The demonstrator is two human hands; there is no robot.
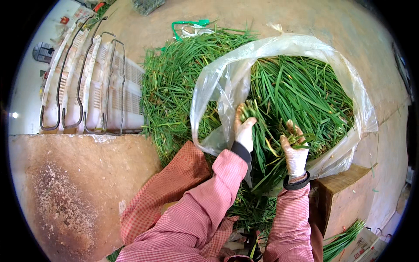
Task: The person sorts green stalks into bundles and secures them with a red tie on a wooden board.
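Long flat green leaves that look like garlic chives (301, 94) fill a clear plastic bag (297, 41) whose mouth is spread wide in front of me. My left hand (245, 133), in a pale thin glove, is closed around a small bunch of chives (258, 114) at the bag's near left side, the pale stem ends by its fingers. To its right, my gloved right hand (297, 153) has its thumb and fingers curled on a few loose chive leaves (302, 142). Both hands are just above the leaves in the bag.
A large loose heap of chives (174, 83) lies left of the bag. White plastic crates (113, 83) with metal handles are stacked at the far left. A wooden box (345, 192) stands at the near right, beside another chive bunch (345, 242). Green strapping (190, 24) lies behind the heap.
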